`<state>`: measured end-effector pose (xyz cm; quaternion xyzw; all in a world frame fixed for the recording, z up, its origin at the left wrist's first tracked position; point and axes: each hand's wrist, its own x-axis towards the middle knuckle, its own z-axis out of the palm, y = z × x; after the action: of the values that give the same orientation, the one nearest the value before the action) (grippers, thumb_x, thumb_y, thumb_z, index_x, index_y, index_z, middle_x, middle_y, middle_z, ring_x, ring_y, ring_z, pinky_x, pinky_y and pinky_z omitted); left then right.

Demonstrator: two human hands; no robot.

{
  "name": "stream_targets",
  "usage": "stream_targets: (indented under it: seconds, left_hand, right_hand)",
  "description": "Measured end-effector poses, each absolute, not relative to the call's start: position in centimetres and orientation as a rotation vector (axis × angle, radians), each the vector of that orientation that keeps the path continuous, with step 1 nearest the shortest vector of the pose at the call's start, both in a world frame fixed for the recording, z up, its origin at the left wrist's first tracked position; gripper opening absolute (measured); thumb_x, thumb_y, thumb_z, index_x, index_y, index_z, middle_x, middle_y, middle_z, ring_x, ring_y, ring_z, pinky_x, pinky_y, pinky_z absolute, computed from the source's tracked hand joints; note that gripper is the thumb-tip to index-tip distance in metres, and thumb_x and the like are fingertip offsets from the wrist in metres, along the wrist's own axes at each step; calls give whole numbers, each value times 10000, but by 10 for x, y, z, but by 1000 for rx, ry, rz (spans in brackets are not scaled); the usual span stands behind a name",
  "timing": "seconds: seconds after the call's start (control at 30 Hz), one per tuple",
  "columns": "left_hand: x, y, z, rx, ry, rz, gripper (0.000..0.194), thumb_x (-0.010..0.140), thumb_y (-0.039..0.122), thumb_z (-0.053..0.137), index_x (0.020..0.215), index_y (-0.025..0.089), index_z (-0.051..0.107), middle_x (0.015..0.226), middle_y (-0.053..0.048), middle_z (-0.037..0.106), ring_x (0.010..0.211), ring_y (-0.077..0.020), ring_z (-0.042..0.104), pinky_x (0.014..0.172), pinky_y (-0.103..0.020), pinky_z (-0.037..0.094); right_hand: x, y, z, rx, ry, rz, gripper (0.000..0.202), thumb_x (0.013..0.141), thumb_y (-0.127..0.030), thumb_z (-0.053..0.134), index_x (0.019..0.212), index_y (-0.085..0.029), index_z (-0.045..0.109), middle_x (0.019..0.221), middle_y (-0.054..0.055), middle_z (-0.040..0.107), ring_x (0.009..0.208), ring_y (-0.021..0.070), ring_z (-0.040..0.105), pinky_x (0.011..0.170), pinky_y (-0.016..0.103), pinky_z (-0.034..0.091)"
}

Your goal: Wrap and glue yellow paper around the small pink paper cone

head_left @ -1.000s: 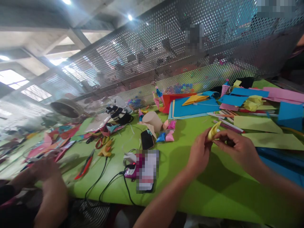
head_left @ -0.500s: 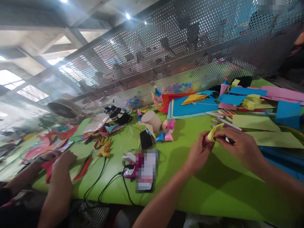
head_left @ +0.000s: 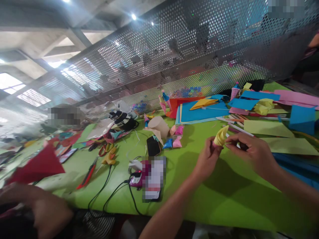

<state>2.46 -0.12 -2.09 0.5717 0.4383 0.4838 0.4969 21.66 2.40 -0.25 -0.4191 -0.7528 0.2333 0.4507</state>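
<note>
My left hand (head_left: 209,154) is closed around the lower end of a rolled yellow paper piece (head_left: 221,136). A little pink shows at its base, and its pointed top stands up above the fingers. To the right of the roll, my right hand (head_left: 249,147) has thumb and fingertips pinched together close to the paper's edge. A thin whitish thing shows behind these fingers; whether they grip it I cannot make out. Both hands are raised over the green table (head_left: 211,205). Yellow paper strips (head_left: 269,128) lie just beyond my right hand.
Blue sheets (head_left: 201,114) and an orange folded paper (head_left: 203,104) lie at the back. Left of my arm are a phone (head_left: 156,179), cables, a glue gun (head_left: 109,156), a red cutter (head_left: 87,174) and a tape roll (head_left: 159,126). At far left a co-worker's hand (head_left: 32,199) is near red paper (head_left: 40,164).
The yellow roll has tilted more upright and shifted slightly left with my left hand. My right fingertips have come away from its top. The co-worker's hands have moved, and red paper is now raised.
</note>
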Motion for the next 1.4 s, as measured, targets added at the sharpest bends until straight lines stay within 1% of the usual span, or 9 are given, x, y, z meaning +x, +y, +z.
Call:
stream_targets:
  seconds: [0.13,0.27,0.5,0.67,0.83,0.93,1.13,1.3,1.4]
  left_hand:
    - [24,-2,-19,1380,1048,1159,344,1057,384,599,1322,176,533,1157,-96,643,1042,-209,597,924,-341,507]
    - [26,-2,-21,1371,1040,1153,371,1052,427,609,1320,182,533,1131,-80,629,962,-183,575,853,-314,488]
    - [25,-3,-22,1383,1009,1120,382,1044,441,617,1311,178,537,1066,-63,601,907,-168,544,820,-306,466]
    - [24,-3,-23,1398,1025,1095,424,1044,465,617,1340,174,533,1112,-83,616,980,-191,574,884,-325,483]
    - [24,-2,-25,1410,1051,1134,382,1055,378,594,1370,177,516,1125,-92,631,998,-200,575,905,-343,477]
    - [23,-1,-24,1418,1078,1158,347,1057,343,584,1359,182,527,1125,-92,642,1019,-207,584,937,-358,483]
    - [24,-1,-23,1391,1007,1222,346,1052,346,598,1346,180,520,1236,-116,643,1124,-227,600,990,-365,490]
    - [25,-1,-25,1385,1011,1203,367,1057,382,585,1352,177,512,1247,-121,633,1137,-225,598,967,-341,488]
    - [24,-1,-27,1412,1010,1188,382,1058,392,580,1362,171,509,1255,-125,630,1141,-225,596,963,-336,491]
  right_hand:
    - [217,27,-7,-1050,-1922,441,111,968,-385,689,964,-311,771,929,27,794,813,239,733,723,383,543]
    - [216,25,-8,-1015,-1983,390,143,1010,-368,646,1013,-315,778,987,36,805,881,249,751,759,396,550]
    - [217,25,-10,-978,-2025,308,162,1037,-336,620,1047,-303,779,987,33,796,872,230,751,756,377,538]
    - [218,28,-16,-941,-2008,320,108,1021,-281,646,1049,-295,749,995,26,777,882,217,741,755,348,535]
    - [219,28,-9,-985,-1953,312,34,989,-279,686,958,-278,697,911,7,747,791,199,710,697,331,518]
    - [220,28,-3,-962,-1927,356,31,989,-288,690,967,-286,712,918,2,760,746,188,704,683,330,528]
    - [216,28,-7,-910,-1937,388,68,997,-301,697,997,-292,765,977,21,796,875,217,755,767,348,579]
    - [212,26,-13,-898,-1962,407,100,1019,-286,678,1043,-285,775,997,15,801,882,197,759,776,334,584]
    - [213,25,-13,-916,-1990,421,113,1022,-295,672,1069,-290,774,1022,15,800,905,200,759,780,334,579]
